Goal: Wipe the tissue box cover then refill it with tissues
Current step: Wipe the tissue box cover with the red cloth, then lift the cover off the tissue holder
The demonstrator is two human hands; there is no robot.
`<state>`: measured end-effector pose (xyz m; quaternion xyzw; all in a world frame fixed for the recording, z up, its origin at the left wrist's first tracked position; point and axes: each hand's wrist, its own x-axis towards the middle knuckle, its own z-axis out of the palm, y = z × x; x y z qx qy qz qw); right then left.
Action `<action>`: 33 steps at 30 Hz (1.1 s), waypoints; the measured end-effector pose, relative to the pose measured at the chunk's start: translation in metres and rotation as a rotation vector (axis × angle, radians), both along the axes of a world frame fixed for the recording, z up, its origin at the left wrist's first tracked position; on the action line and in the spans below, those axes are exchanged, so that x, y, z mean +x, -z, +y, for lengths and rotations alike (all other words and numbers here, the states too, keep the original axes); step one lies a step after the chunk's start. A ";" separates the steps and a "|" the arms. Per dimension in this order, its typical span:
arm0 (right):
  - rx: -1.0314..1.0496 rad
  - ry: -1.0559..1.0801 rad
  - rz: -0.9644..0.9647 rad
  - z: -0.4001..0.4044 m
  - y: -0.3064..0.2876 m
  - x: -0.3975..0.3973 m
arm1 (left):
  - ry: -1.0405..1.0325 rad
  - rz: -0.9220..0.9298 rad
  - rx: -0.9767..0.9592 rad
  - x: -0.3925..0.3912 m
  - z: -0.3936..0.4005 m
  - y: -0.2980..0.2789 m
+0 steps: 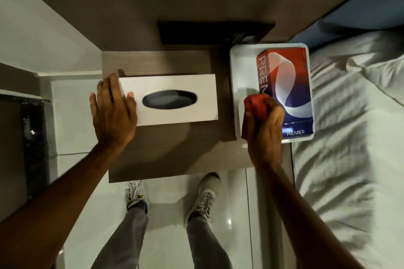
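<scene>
A white tissue box cover (175, 85) with a dark oval slot lies flat on the brown bedside table (175, 148). My left hand (112, 113) grips its left end, thumb on top and fingers down the side. To the right, a red and blue Premier tissue pack (293, 76) lies in a white tray (241, 65). My right hand (265, 125) hovers over the tray's front, closed around a bunched red cloth (254, 107). The cloth sits apart from the cover.
A bed with rumpled white sheets (349, 137) borders the table on the right. A black panel (214, 30) is on the wall behind. A dark counter (32, 137) stands left. My shoes (205, 194) are on the glossy white floor below the table's front edge.
</scene>
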<state>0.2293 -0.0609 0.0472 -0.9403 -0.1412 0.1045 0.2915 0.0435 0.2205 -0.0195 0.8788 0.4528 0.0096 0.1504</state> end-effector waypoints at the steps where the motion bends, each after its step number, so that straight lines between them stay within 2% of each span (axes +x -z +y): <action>1: -0.036 -0.004 0.028 -0.007 0.005 0.006 | -0.042 -0.023 -0.024 0.002 -0.005 -0.002; 7: -0.225 -0.144 0.091 -0.022 0.050 0.014 | -0.199 -0.098 -0.118 0.012 -0.035 -0.003; 12: -0.299 -0.192 0.094 -0.022 0.051 0.004 | -0.313 -0.134 -0.218 0.021 -0.041 -0.004; 15: -0.254 -0.189 -0.029 -0.026 0.028 -0.007 | -0.484 -0.149 -0.346 0.026 -0.041 -0.011; 18: -0.106 -0.165 -0.104 0.004 0.011 -0.009 | -0.524 -0.133 -0.356 0.031 -0.036 -0.018; 20: -0.062 -0.157 0.043 0.040 0.011 -0.005 | -0.526 -0.135 -0.359 0.034 -0.033 -0.022; 24: -0.042 0.002 0.507 0.102 0.031 0.002 | -0.513 -0.113 -0.366 0.034 -0.028 -0.027; 26: -0.074 0.054 0.534 0.113 0.039 0.001 | -0.513 -0.108 -0.372 0.035 -0.028 -0.029; 33: -0.174 0.124 0.449 0.127 0.031 -0.003 | -0.505 -0.135 -0.400 0.032 -0.029 -0.036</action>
